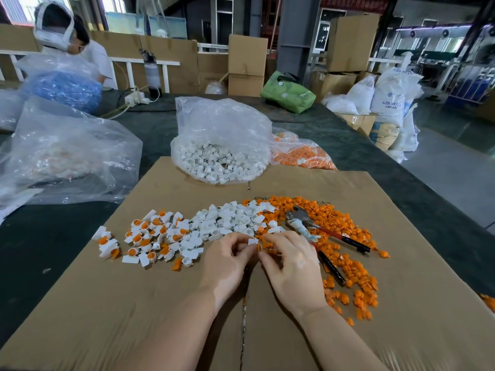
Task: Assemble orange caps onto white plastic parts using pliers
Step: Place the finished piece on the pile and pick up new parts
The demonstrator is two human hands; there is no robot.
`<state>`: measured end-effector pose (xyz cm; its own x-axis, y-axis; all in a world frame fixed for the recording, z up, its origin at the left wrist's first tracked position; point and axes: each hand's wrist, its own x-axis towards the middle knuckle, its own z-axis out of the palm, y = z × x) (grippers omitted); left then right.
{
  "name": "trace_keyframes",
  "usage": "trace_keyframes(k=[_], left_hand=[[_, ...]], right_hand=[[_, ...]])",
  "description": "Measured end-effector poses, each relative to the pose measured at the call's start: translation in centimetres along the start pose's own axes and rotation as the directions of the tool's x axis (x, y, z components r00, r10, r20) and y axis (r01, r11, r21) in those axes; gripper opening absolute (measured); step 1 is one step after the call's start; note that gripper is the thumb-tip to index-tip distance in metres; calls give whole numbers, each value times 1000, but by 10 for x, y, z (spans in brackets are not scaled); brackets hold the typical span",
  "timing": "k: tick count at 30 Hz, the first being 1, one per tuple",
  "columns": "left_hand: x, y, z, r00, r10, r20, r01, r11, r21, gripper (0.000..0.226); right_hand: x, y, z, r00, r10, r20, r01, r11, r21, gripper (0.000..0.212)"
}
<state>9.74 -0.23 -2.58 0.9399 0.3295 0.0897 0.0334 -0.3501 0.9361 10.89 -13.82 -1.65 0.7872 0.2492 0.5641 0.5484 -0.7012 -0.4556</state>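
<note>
White part [252, 241]: being pinched by the fingertips of the left hand [227, 259], held just above the cardboard sheet [401, 263] at the near edge of the loose piles.
Orange cap [259, 247]: sitting right against the white part, at the fingertips of the right hand [290, 261]; whether it is already seated on the part is too small to tell.
Left hand: curling its fingers and thumb around the white part, wrist lying low over the cardboard.
Right hand: bending its fingers toward the cap, fingertips meeting those of the left hand.
Pliers [316, 231]: lying untouched on the cardboard just beyond the right hand, handles pointing toward the right, partly resting on the orange pile.
Loose white parts [230, 218]: lying in a heap on the cardboard just past the hands.
Loose orange caps [345, 223]: spreading across the right side of the cardboard, around and under the pliers.
Capped parts [150, 236]: lying scattered to the left of the white heap, white with orange showing.
Bag of white parts [219, 156]: standing open at the far edge of the cardboard.
Bag of orange caps [302, 153]: lying just to the right of the white bag.
Counter [53, 236]: carrying the cardboard, dark-surfaced.
Another person [69, 36]: sitting at the far left of the counter.
</note>
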Motion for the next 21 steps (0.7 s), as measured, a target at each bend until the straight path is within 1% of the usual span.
trace_keyframes(k=[2, 3, 5, 6, 8, 10, 12, 16, 19, 21], left_hand=[[0, 0, 0, 1000, -28, -5, 28, 999, -28, 17], [0, 0, 0, 1000, -29, -9, 28, 999, -16, 17], [1, 0, 1, 1000, -12, -7, 12, 999, 35, 18], [2, 0, 1, 1000, -6, -5, 6, 999, 51, 17], [2, 0, 1, 1000, -7, -7, 7, 999, 49, 16], [1, 1, 1, 1000, -5, -6, 5, 999, 37, 15], [1, 1, 1, 1000, 4, 0, -4, 999, 44, 15], [1, 2, 1, 1000, -3, -2, 3, 1000, 24, 14], [1, 3, 1, 1000, -7, -1, 7, 1000, 8, 11], [1, 3, 1, 1000, -9, 1, 9, 1000, 8, 11]], right_hand=[[4, 8, -8, 998, 46, -51, -50, 994, -93, 29], [7, 12, -13, 994, 93, -57, -101, 982, -157, 31], [13, 22, -24, 971, 239, -29, -236, 921, -309, 39], [16, 27, -29, 944, 330, -3, -304, 867, -395, 46], [22, 37, -37, 858, 507, 84, -391, 750, -533, 61], [27, 45, -42, 765, 617, 184, -419, 695, -584, 70], [31, 50, -45, 712, 657, 245, -425, 683, -594, 70], [38, 52, -45, 660, 696, 284, -448, 667, -595, 69], [42, 52, -43, 648, 711, 273, -479, 659, -581, 62], [43, 52, -43, 655, 710, 256, -486, 656, -578, 62]])
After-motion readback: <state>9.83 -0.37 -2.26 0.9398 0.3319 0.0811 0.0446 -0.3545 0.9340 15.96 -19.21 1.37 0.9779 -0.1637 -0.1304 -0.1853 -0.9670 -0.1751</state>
